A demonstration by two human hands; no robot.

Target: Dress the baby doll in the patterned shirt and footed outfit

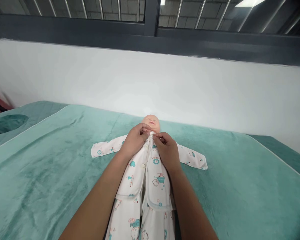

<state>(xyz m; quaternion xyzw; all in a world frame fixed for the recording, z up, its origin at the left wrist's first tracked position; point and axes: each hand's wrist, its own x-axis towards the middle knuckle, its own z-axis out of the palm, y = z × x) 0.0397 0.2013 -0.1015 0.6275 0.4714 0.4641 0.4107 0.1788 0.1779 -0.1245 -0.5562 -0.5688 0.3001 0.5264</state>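
Note:
A baby doll (152, 122) lies on its back on a teal blanket (47, 166), its head toward the wall. It wears a white printed romper (155, 176) with both sleeves spread out sideways. My left hand (135, 139) pinches the romper's left front edge just under the doll's chin. My right hand (167, 150) pinches the opposite edge at the same spot. The fingertips of both hands meet at the neckline. Below them the front flaps hang apart.
The blanket covers a wide bed that reaches a white wall (180, 86) under a dark-framed window (150, 26). A second teal surface (10, 121) lies at the far left, with something red behind it.

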